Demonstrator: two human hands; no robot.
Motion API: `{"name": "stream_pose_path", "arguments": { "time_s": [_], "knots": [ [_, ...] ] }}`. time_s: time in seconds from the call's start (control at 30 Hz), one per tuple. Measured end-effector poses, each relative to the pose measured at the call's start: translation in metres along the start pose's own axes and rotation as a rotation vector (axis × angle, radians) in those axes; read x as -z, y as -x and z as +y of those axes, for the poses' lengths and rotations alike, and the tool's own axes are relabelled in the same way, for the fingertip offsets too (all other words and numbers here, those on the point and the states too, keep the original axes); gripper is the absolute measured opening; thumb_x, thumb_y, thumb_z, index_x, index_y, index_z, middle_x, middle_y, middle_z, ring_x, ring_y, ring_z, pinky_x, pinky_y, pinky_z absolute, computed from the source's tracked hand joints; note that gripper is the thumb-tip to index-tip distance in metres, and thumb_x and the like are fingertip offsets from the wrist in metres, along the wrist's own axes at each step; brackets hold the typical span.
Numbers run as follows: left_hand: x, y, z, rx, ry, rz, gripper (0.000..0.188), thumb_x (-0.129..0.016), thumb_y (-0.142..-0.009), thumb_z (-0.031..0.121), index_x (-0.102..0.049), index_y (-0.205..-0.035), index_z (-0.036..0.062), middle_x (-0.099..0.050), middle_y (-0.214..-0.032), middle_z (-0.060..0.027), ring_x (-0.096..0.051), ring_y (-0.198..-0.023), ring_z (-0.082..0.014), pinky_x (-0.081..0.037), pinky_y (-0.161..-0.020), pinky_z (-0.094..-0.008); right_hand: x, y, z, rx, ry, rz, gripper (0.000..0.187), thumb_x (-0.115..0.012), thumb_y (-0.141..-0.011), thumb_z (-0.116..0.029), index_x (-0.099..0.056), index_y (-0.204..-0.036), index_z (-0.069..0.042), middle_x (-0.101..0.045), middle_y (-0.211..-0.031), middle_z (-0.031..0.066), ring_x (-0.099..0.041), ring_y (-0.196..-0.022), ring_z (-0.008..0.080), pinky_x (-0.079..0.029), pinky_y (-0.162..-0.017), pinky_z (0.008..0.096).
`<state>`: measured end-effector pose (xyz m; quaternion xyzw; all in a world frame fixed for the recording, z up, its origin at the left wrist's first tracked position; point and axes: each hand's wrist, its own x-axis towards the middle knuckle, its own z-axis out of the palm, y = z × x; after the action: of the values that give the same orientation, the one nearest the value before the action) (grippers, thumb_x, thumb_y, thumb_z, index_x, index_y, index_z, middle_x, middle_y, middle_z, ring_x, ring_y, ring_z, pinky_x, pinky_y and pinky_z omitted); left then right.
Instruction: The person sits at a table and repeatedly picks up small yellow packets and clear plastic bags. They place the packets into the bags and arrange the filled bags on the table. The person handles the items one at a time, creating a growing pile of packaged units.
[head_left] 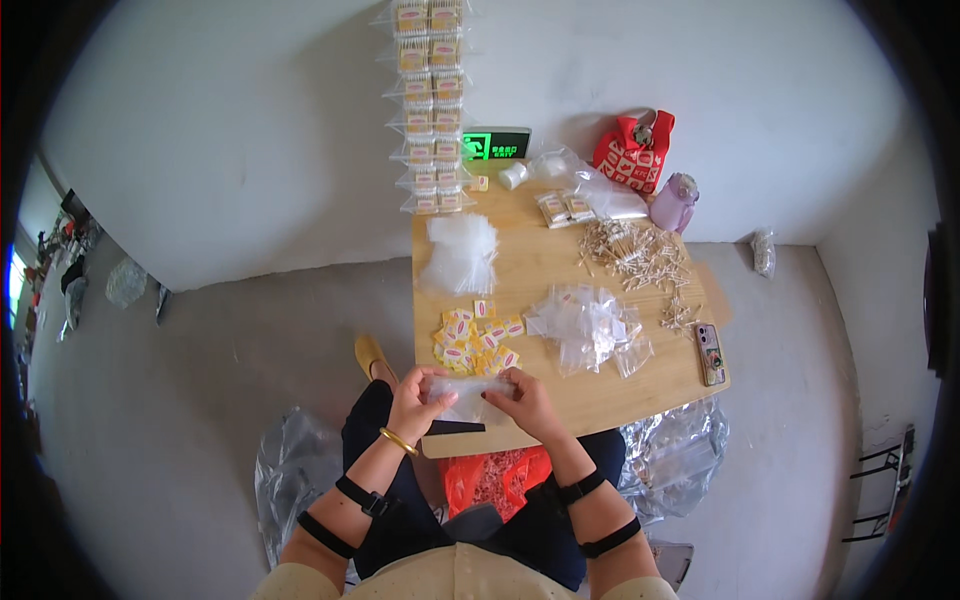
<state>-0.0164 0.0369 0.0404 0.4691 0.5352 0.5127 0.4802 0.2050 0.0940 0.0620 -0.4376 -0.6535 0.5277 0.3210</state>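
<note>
Near the table's front edge, my left hand (416, 400) and my right hand (524, 402) hold a clear plastic bag (465, 402) between them. Each hand pinches one side of it with thumb and fingers. Just beyond the bag lies a loose heap of small yellow-and-white printed cards (458, 340). To the right of the cards is a pile of small clear bags (585, 325), some with something pale inside. A stack of flat clear bags (458, 255) rests on the left side. Loose cotton swabs (635, 250) are heaped at the far right.
Packs of cotton swabs (430, 120) form a tall column at the back left. A phone (711, 355) lies at the right edge; a purple jug (674, 203) and red tote (640, 150) stand behind. Below the table's front edge sits a red plastic bag (495, 478).
</note>
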Motion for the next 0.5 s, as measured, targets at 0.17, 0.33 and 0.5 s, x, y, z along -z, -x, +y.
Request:
{"name": "stream_pose_path", "arguments": {
  "time_s": [0.17,0.33,0.5],
  "knots": [
    [-0.002,-0.060,0.045,-0.070,0.073,0.009,0.047,-0.072,-0.081,0.007,-0.047,-0.120,0.0054,-0.066,-0.089,-0.0067,-0.062,-0.075,-0.0084,-0.049,-0.066,-0.0218,0.014,-0.052,-0.014,0.034,-0.155,0.106,0.025,-0.074,-0.083,-0.017,-0.063,-0.098,0.000,-0.060,-0.072,0.0004,-0.053,-0.064,0.0060,-0.042,-0.056,0.0231],
    [0.012,-0.142,0.062,-0.222,-0.001,0.051,0.044,-0.069,-0.083,0.006,-0.045,-0.120,0.0053,-0.066,-0.090,-0.0078,-0.064,-0.075,-0.0105,-0.051,-0.065,-0.0230,0.020,-0.128,-0.036,-0.063,-0.462,0.141,0.035,-0.069,-0.087,-0.013,-0.055,-0.116,0.002,-0.066,-0.090,0.0087,-0.062,-0.080,0.0118,-0.049,-0.067,0.0251],
    [0.044,-0.241,0.056,-0.168,-0.141,0.168,0.048,-0.072,-0.082,0.013,-0.045,-0.122,0.0058,-0.064,-0.088,-0.0056,-0.063,-0.074,-0.0116,-0.050,-0.063,-0.0249,0.019,-0.221,-0.042,-0.022,-0.462,0.241,0.053,-0.072,-0.084,-0.011,-0.042,-0.126,0.000,-0.064,-0.093,0.0121,-0.063,-0.081,0.0170,-0.052,-0.065,0.0283]
  ]
}}
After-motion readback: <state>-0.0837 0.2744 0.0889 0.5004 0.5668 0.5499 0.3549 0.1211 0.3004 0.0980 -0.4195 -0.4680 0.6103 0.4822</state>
